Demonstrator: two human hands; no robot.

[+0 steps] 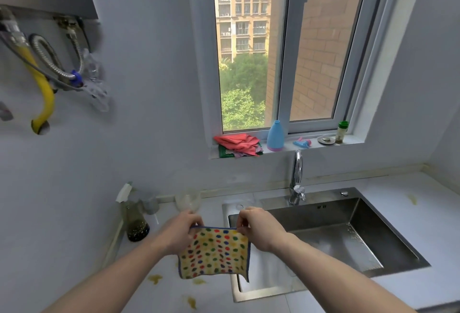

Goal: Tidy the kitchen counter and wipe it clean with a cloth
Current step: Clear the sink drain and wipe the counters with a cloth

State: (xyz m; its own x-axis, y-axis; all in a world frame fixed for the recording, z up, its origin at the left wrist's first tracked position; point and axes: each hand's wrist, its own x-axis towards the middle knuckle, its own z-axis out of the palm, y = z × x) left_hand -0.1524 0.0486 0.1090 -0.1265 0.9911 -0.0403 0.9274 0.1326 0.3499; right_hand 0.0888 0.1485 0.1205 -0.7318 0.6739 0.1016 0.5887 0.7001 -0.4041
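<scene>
right now you hold the cloth (214, 253) up in the air with both hands, spread out flat and hanging like a small sheet. your left hand (183, 231) pinches the top left corner, your right hand (258, 228) pinches the top right corner, fingers curled on the blue hem. top edge runs left to right between the two pinches, so the long axis lies across you and the rest hangs straight down.

cloth sits over the seam where the counter (159, 295) meets the left rim of the sink (388, 245). it does not touch the counter, it hangs above it.

the key relation: the yellow stains lie below and slightly left of the cloth. one stain (155, 279) is down left of the lower hem, another stain (198, 281) is just under the hem, a third stain (191, 302) is nearer you at the frame bottom. your left hand is the nearer one to all three. a fourth stain (412, 199) sits well apart on the far right counter, past the sink, right hand side.

tidying looks unfinished: a dark bottle (135, 223) and a clear glass (188, 200) stand on the counter back left, near the wall, beyond your left hand.

judgement: wiping is not yet begun, cloth is unfolded and ready. next move likely calls for lowering it down and left onto the near stains.
</scene>
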